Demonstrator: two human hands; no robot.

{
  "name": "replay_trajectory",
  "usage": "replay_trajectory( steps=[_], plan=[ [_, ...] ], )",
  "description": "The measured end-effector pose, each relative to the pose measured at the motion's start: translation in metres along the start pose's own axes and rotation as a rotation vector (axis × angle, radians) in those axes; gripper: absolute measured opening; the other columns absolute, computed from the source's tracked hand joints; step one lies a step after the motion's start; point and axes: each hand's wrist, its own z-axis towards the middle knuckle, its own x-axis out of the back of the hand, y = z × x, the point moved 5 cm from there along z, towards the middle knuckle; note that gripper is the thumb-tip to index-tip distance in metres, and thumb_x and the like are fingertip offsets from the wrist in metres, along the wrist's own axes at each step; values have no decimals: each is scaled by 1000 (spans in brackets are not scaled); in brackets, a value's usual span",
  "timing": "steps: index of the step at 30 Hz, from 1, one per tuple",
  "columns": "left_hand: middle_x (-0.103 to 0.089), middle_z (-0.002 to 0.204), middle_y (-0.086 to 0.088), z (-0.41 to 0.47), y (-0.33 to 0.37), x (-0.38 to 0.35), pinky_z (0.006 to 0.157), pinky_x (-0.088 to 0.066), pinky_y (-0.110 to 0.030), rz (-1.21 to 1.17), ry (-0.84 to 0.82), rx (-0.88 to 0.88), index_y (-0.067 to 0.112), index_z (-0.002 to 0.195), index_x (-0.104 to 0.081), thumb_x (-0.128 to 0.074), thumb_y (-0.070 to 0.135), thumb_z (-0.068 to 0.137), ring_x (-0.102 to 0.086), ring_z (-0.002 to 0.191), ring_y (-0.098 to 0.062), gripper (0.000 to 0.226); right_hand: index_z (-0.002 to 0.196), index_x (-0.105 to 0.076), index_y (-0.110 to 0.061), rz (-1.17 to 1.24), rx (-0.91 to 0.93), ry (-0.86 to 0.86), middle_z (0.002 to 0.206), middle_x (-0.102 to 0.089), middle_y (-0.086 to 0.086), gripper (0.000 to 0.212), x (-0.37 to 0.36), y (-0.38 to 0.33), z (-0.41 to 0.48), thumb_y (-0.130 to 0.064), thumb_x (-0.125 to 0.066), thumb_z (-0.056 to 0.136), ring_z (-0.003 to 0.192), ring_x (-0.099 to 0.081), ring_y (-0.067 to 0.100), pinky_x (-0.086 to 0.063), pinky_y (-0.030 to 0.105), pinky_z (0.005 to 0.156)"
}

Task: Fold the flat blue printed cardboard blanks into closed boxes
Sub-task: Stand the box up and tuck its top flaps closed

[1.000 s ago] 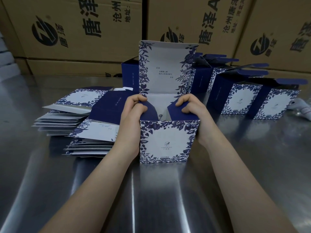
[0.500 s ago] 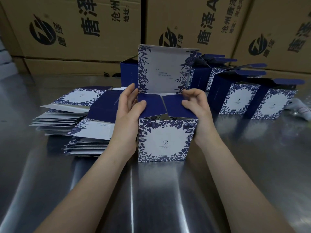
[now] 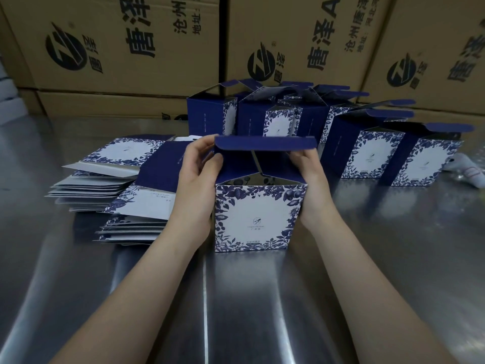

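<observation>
A blue and white floral box (image 3: 256, 218) stands upright on the steel table in front of me. Its two dark blue side flaps are folded inward over the opening. The top lid (image 3: 265, 143) is bent forward and lies nearly level above them, its tuck edge facing me. My left hand (image 3: 196, 174) grips the box's left side, with fingers pinching the lid's left corner. My right hand (image 3: 307, 177) holds the right side, fingers pinching the lid's right corner. Two stacks of flat blanks (image 3: 105, 177) lie to the left.
Several folded boxes with raised lids (image 3: 367, 151) stand behind and to the right. Large brown cartons (image 3: 131, 48) wall off the back of the steel table (image 3: 262, 311). A small white object (image 3: 469, 169) lies at the far right edge.
The lid stood upright behind the opening; it has swung forward and down over the tucked side flaps. Both hands moved from pressing the side flaps to holding the lid's corners.
</observation>
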Motion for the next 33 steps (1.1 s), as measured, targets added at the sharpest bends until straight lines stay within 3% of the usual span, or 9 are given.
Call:
replay_trajectory(
  steps=[4, 9, 11, 13, 15, 21, 25, 29, 33],
  plan=[
    [-63, 128, 4, 1, -4, 2, 102, -47, -43, -49, 20, 51, 37, 98, -68, -42, 17, 103, -61, 119, -16, 33, 109, -58, -18, -40, -2, 55, 109, -62, -17, 23, -1, -3, 1, -17, -36, 102, 95, -61, -6, -46, 15, 87],
    [-60, 138, 4, 0, -6, -1, 86, -51, -20, -179, -22, 81, 26, 103, -67, -52, 30, 98, -60, 119, -3, 17, 95, -61, -20, 69, -9, 61, 115, -61, -4, 29, -1, -1, 0, -18, -33, 102, 115, -58, 18, -43, 35, 103],
    [-56, 143, -1, -1, -7, -2, 97, -49, -28, -198, -25, 87, 25, 104, -65, -58, 35, 86, -57, 126, -12, 22, 97, -63, -22, 36, -10, 59, 118, -61, -5, 30, -1, 0, 0, -20, -34, 103, 120, -55, 17, -42, 35, 106],
    [-55, 141, -5, -1, -8, -2, 100, -47, -34, -201, -25, 95, 25, 104, -63, -60, 33, 79, -57, 124, -18, 27, 103, -62, -20, 28, -10, 42, 114, -62, -8, 27, -1, 0, 1, -19, -34, 103, 110, -60, 8, -45, 27, 99],
    [-57, 137, -7, -1, -8, -2, 84, -53, -27, -209, -36, 96, 24, 105, -61, -59, 24, 77, -62, 110, -17, 28, 105, -60, -19, 30, -22, 23, 107, -64, -13, 24, 0, 1, 1, -16, -36, 102, 92, -63, -2, -48, 17, 85],
    [-57, 139, -8, 1, -11, 3, 71, -53, -23, -154, 12, 111, 25, 103, -65, -54, 10, 87, -66, 100, -15, 25, 107, -61, -19, 18, -67, 35, 97, -66, -14, 25, 1, 2, 1, -9, -40, 99, 80, -63, -2, -49, 15, 71],
    [-72, 110, 3, 0, -9, 4, 75, -55, -24, -123, 36, 92, 23, 108, -71, -56, 10, 87, -69, 96, -13, 29, 106, -64, -19, 33, -57, 54, 98, -68, -9, 24, 3, 1, 0, -7, -44, 98, 83, -65, 3, -50, 18, 73],
    [-64, 133, 0, -3, -8, 4, 105, -49, -37, -41, 68, 64, 30, 97, -77, -54, 10, 94, -60, 123, -16, 30, 106, -66, -17, 22, -36, 85, 89, -72, -16, 22, 6, 0, 0, -7, -49, 98, 81, -66, 0, -51, 16, 69],
    [-59, 140, 2, -7, -6, 1, 113, -41, -41, -2, 55, 47, 31, 102, -74, -53, 23, 95, -54, 130, -12, 24, 91, -72, -18, -17, 4, 130, 98, -71, -13, 24, 8, -2, 0, -5, -52, 96, 90, -65, -1, -51, 16, 78]
  ],
)
